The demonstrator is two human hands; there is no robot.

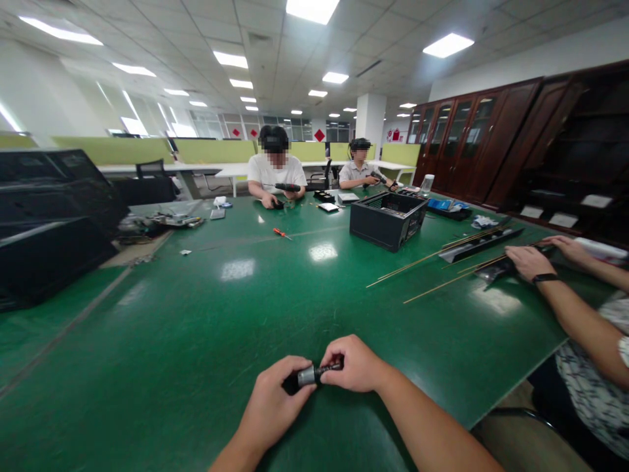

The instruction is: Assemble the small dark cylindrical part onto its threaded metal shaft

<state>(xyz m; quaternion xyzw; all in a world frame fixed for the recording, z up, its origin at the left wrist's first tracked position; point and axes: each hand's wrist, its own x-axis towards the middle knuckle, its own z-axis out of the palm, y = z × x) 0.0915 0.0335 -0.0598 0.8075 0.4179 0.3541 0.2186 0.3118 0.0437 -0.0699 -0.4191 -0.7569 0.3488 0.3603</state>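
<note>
Just above the near part of the green table, my left hand (275, 400) is closed around a small silver-and-black cylinder (306, 376), perhaps a little motor. A thin dark shaft-like piece (324, 370) sticks out of its right end. My right hand (358, 364) pinches this piece between thumb and fingers. Both hands are close together, and the cylinder lies almost level. My fingers hide part of each piece, so I cannot tell whether they are one part or two.
The green table (206, 321) stretches ahead. An orange screwdriver (280, 233) lies farther off, beyond it a black computer case (376, 226). Long thin rods (417, 264) lie right, near a co-worker's hands (531, 262). Two people sit opposite. Large black equipment (49, 223) stands left.
</note>
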